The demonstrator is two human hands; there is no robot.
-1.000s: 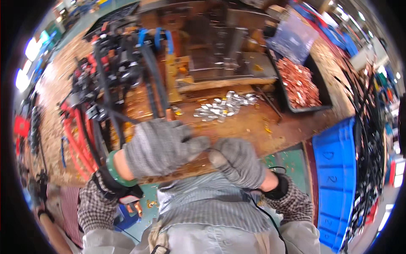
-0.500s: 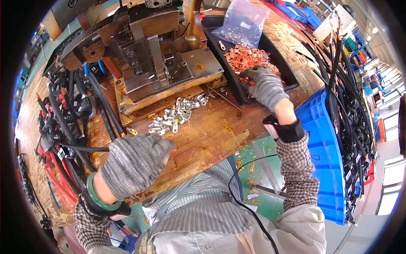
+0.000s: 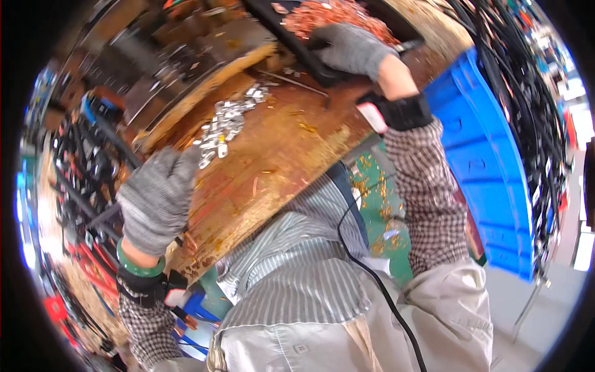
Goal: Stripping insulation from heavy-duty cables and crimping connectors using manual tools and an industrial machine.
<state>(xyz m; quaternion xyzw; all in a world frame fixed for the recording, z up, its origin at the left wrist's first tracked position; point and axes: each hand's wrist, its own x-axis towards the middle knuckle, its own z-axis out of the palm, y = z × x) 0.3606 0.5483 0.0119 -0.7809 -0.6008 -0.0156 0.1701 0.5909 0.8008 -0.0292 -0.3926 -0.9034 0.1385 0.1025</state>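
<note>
My left hand, in a grey knit glove, is closed at the left side of the wooden bench. A black cable runs into it from the left, and the fingers hide its end. My gloved right hand reaches over the near side of a black tray, beside a heap of copper cable lugs. Its fingers are curled together; whatever is between them is hidden. Silver cable lugs lie loose on the bench between my hands.
A metal press tool, blurred, stands at the back left. A thin bent rod lies near the tray. Cable bundles crowd the left side. At the right is a blue crate with black cables behind it.
The whole view has shifted and turned, so the bench and press sit higher and blurred. My right hand has drawn from over the lug heap towards the tray's near left side.
</note>
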